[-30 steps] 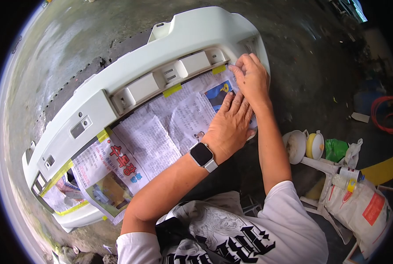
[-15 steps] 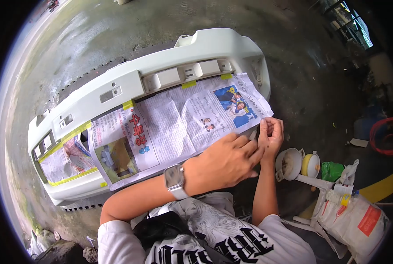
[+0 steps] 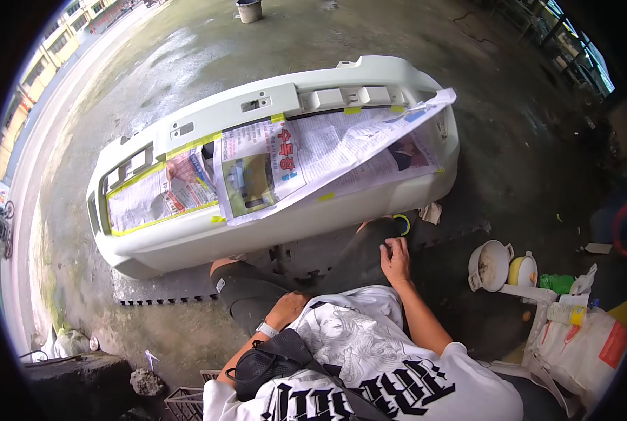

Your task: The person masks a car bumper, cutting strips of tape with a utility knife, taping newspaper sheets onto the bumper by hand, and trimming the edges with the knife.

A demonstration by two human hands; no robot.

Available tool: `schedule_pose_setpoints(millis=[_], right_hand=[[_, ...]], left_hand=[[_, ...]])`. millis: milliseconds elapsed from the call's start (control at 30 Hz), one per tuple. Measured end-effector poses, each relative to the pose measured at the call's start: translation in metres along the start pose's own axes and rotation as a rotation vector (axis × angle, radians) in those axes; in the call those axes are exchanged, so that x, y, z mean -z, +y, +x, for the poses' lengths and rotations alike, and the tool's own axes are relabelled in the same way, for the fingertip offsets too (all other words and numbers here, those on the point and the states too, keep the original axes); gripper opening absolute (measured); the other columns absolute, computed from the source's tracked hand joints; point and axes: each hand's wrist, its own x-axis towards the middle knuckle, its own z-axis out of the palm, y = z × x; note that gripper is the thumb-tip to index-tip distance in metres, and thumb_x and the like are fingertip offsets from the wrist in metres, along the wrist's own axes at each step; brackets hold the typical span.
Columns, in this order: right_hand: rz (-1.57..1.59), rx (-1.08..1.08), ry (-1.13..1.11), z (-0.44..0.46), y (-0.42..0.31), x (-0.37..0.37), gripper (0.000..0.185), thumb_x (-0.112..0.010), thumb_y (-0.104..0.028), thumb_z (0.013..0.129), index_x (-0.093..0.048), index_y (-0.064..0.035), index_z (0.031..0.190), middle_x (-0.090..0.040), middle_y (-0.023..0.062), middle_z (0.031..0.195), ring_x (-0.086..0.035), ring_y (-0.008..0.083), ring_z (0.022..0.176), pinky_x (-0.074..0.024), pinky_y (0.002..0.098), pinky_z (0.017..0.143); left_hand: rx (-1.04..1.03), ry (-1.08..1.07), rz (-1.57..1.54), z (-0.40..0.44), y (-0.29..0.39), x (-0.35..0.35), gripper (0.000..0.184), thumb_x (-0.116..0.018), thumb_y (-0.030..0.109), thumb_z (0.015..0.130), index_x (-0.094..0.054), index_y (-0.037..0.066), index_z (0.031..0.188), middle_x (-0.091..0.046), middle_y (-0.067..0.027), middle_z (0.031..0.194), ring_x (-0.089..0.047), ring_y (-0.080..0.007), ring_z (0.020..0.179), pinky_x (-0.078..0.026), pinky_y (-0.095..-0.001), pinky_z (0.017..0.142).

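Observation:
A pale car bumper [image 3: 187, 249] lies before me. A large newspaper sheet [image 3: 327, 151] is fixed along its upper edge with yellow tape pieces [image 3: 353, 110]. Its right part is lifted and folded back, showing another newspaper layer [image 3: 370, 175] beneath. A smaller newspaper piece [image 3: 155, 196], bordered with yellow tape, covers the left opening. My right hand [image 3: 396, 261] rests over my right leg, its fingers loosely bent and holding nothing visible. Close beyond it is a yellow-green tape roll [image 3: 403, 224] by my knee. My left hand [image 3: 289, 309] lies on my lap by the shirt hem, fingers hidden.
Dark foam mats [image 3: 166, 291] lie under the bumper. To the right are a white pot [image 3: 490, 265], a yellow-and-white container [image 3: 523, 270], a green plastic bag [image 3: 558, 283] and a white sack [image 3: 573, 344]. A bucket [image 3: 249, 10] stands at the far side.
Both hands have drawn back from the newspaper to my legs. The sheet's right part, flat before, is now folded up and back. The view has shifted, showing more floor and my legs.

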Motion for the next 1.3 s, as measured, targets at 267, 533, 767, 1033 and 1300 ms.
schedule_pose_setpoints(millis=[267,533,767,1033,1300], right_hand=[[-0.092,-0.189,0.107,-0.02,0.05,-0.019,0.022,-0.077,-0.015,0.093,-0.065,-0.0032,0.107,-0.062,0.0142,0.103,-0.063,0.0308,0.081,-0.0536,0.0431,0.076],[-0.486,-0.881,0.112,0.011,0.191,-0.057,0.072,-0.081,-0.059,0.084,-0.072,0.01,0.106,-0.069,0.0359,0.116,-0.065,0.0482,0.118,-0.0523,0.0535,0.1],[-0.226,-0.888,-0.193,0.008,0.289,-0.13,0.074,-0.075,-0.063,0.089,-0.076,0.0096,0.103,-0.075,0.0324,0.106,-0.076,0.0399,0.1,-0.0596,0.0495,0.09],[-0.554,-0.837,-0.561,0.026,0.36,-0.102,0.068,-0.074,-0.057,0.091,-0.076,0.0091,0.107,-0.076,0.0312,0.106,-0.076,0.0372,0.1,-0.0598,0.0472,0.089],[-0.037,-1.181,0.2,-0.016,0.362,-0.045,0.049,-0.07,-0.033,0.094,-0.075,0.0095,0.117,-0.076,0.026,0.11,-0.074,0.031,0.099,-0.0598,0.0436,0.088]], left_hand=[[0.175,-0.334,-0.41,0.011,-0.015,0.003,0.04,-0.058,0.03,0.095,-0.074,0.0,0.117,-0.075,-0.0254,0.113,-0.07,-0.0468,0.107,-0.057,-0.0501,0.092],[0.286,-0.327,-0.511,-0.013,-0.003,0.009,0.042,-0.061,0.025,0.096,-0.071,-0.006,0.123,-0.074,-0.0246,0.115,-0.069,-0.0424,0.109,-0.054,-0.0421,0.099],[-0.257,-0.238,-0.635,-0.019,-0.043,0.013,0.053,-0.06,0.035,0.106,-0.065,-0.006,0.138,-0.073,-0.0164,0.125,-0.065,-0.0207,0.117,-0.05,-0.0334,0.102],[0.76,0.307,-1.445,-0.033,0.011,0.063,0.018,-0.058,0.022,0.111,-0.064,0.007,0.119,-0.071,-0.0015,0.109,-0.068,-0.0136,0.092,-0.053,-0.028,0.087],[0.685,0.259,-1.307,-0.067,0.027,0.164,0.035,-0.057,0.034,0.112,-0.064,0.004,0.127,-0.076,-0.0067,0.106,-0.071,-0.0131,0.097,-0.055,-0.0283,0.09]])
